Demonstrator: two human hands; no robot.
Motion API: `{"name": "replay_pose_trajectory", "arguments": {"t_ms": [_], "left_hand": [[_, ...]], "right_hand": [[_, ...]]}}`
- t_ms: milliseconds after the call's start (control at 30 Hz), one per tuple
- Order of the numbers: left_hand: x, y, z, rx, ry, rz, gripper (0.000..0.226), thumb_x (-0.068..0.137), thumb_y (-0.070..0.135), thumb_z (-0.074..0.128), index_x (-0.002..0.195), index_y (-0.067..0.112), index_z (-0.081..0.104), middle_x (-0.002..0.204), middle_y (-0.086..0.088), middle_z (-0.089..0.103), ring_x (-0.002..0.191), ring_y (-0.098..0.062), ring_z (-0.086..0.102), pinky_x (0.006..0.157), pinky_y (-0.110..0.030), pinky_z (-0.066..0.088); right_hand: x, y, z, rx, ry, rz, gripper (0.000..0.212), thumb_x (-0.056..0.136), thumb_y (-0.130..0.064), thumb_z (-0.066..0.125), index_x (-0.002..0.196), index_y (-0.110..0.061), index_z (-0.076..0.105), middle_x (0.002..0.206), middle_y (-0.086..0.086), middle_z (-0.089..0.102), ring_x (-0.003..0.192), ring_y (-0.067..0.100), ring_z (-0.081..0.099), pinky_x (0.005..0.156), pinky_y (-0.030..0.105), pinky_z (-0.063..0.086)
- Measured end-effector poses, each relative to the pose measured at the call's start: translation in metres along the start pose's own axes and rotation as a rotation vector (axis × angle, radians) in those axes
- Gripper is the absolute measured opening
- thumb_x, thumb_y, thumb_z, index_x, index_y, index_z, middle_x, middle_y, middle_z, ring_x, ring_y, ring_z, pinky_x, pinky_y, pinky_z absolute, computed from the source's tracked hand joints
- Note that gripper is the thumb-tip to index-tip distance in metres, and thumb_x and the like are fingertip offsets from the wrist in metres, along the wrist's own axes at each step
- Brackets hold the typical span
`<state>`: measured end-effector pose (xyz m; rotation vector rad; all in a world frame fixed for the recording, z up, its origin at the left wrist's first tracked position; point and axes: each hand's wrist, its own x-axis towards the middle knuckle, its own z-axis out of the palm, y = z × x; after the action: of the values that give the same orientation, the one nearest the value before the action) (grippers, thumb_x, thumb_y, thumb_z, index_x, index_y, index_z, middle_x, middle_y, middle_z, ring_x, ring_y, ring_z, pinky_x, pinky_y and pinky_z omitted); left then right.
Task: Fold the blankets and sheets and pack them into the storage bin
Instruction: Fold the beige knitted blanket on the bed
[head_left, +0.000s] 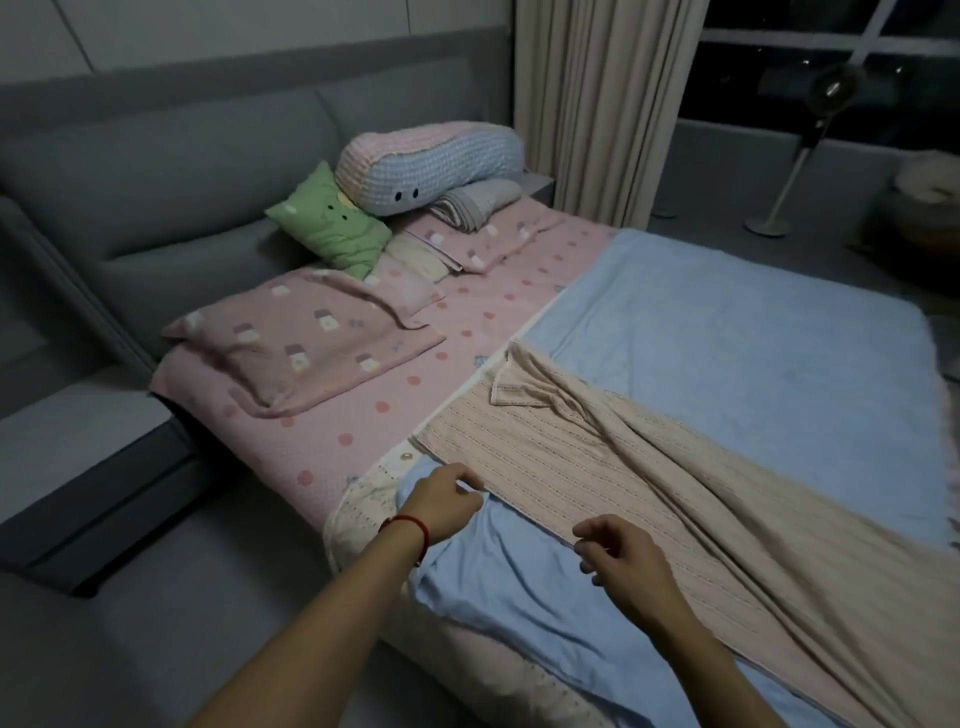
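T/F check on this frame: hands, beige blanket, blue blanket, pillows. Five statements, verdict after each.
1. Both hands are at the near edge of the beige knitted blanket. True: the left hand and the right hand both have curled fingers on that edge.
2. The beige blanket lies under the blue blanket. False: it lies on top of it.
3. The green pillow leans by the headboard. True.
4. A storage bin stands on the bed. False: no bin shows on the bed.
5. The beige blanket is already folded into a neat stack. False: it lies spread out, one corner turned over.
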<state>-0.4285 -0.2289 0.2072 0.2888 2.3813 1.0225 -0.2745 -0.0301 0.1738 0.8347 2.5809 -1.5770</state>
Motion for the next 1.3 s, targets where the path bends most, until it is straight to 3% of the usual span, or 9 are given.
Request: {"name": "replay_pose_trajectory", "arguments": {"t_ms": [233, 433, 633, 733, 900, 1000, 1100, 1233, 1300], "left_hand": [[0.141, -0.064, -0.048, 0.085, -0.200, -0.049, 0.033, 0.090, 0.025, 0.064, 0.122, 0.031, 0.060, 0.120, 0.010, 0.062, 0.110, -0.012, 0.058, 0.092, -0.026, 0.048], [0.315, -0.074, -0.079, 0.256, -0.360, 0.042, 0.051, 0.091, 0.022, 0.062, 0.139, 0.034, 0.052, 0.144, 0.011, 0.051, 0.129, -0.009, 0.048, 0.100, -0.015, 0.033], [0.504, -0.098, -0.020, 0.501, -0.500, 0.158, 0.064, 0.097, 0.026, 0.056, 0.156, 0.023, 0.031, 0.161, 0.000, 0.031, 0.146, -0.018, 0.033, 0.114, -0.023, 0.026], [0.579, -0.131, 0.022, 0.651, -0.547, 0.240, 0.077, 0.100, 0.034, 0.052, 0.161, 0.021, 0.007, 0.168, -0.001, 0.008, 0.152, -0.018, 0.017, 0.120, -0.026, 0.016], [0.634, -0.185, 0.068, 0.703, -0.532, 0.347, 0.087, 0.098, 0.040, 0.054, 0.160, 0.018, -0.003, 0.168, 0.001, -0.003, 0.153, -0.014, 0.011, 0.120, -0.022, 0.012], [0.639, -0.188, 0.076, 0.769, -0.549, 0.348, 0.086, 0.101, 0.036, 0.050, 0.159, 0.014, -0.010, 0.167, -0.002, -0.012, 0.154, -0.014, 0.003, 0.121, -0.023, 0.009], [0.647, -0.187, 0.080, 0.785, -0.516, 0.378, 0.086, 0.098, 0.034, 0.056, 0.160, 0.012, 0.001, 0.168, -0.005, -0.001, 0.153, -0.022, 0.012, 0.122, -0.030, 0.017], [0.664, -0.181, 0.058, 0.898, -0.689, 0.525, 0.064, 0.097, 0.041, 0.053, 0.154, 0.016, 0.035, 0.160, -0.006, 0.034, 0.145, -0.025, 0.035, 0.118, -0.035, 0.028], [0.662, -0.165, 0.028, 0.712, -0.743, 0.357, 0.054, 0.091, 0.036, 0.061, 0.139, 0.012, 0.056, 0.145, -0.012, 0.053, 0.131, -0.028, 0.051, 0.108, -0.036, 0.041]], "right_hand": [[0.159, 0.004, 0.117, 0.298, 0.059, 0.295, 0.012, 0.094, -0.009, 0.062, 0.098, -0.015, 0.071, 0.089, 0.005, 0.076, 0.078, 0.019, 0.073, 0.071, 0.033, 0.060], [0.332, 0.015, 0.187, 0.496, 0.157, 0.516, 0.011, 0.093, -0.014, 0.064, 0.091, -0.014, 0.074, 0.093, 0.011, 0.076, 0.080, 0.024, 0.073, 0.079, 0.044, 0.059], [0.497, 0.041, 0.188, 0.856, 0.391, 0.641, 0.010, 0.091, -0.018, 0.064, 0.084, -0.011, 0.066, 0.077, 0.009, 0.065, 0.071, 0.023, 0.064, 0.060, 0.034, 0.049], [0.571, 0.072, 0.184, 1.082, 0.500, 0.644, 0.010, 0.084, -0.022, 0.071, 0.085, -0.013, 0.068, 0.082, 0.006, 0.070, 0.072, 0.017, 0.064, 0.079, 0.037, 0.054], [0.645, 0.115, 0.189, 1.428, 0.662, 0.586, 0.068, 0.072, -0.055, 0.086, 0.122, -0.012, 0.068, 0.114, 0.010, 0.075, 0.106, 0.028, 0.072, 0.096, 0.052, 0.056], [0.657, 0.091, 0.196, 1.488, 0.664, 0.593, 0.090, 0.061, -0.036, 0.097, 0.136, -0.007, 0.056, 0.120, 0.016, 0.072, 0.103, 0.037, 0.072, 0.090, 0.060, 0.056], [0.657, 0.041, 0.207, 1.437, 0.955, 0.639, 0.051, 0.083, -0.002, 0.077, 0.129, -0.009, 0.057, 0.118, 0.014, 0.071, 0.100, 0.035, 0.072, 0.089, 0.057, 0.058], [0.616, -0.014, 0.239, 1.150, 1.201, 0.669, 0.039, 0.085, -0.004, 0.072, 0.124, -0.003, 0.067, 0.120, 0.010, 0.072, 0.106, 0.025, 0.068, 0.103, 0.041, 0.053], [0.581, -0.032, 0.257, 1.097, 1.231, 0.692, 0.034, 0.086, -0.006, 0.071, 0.119, -0.001, 0.070, 0.111, 0.005, 0.073, 0.098, 0.019, 0.067, 0.095, 0.030, 0.053]]}}
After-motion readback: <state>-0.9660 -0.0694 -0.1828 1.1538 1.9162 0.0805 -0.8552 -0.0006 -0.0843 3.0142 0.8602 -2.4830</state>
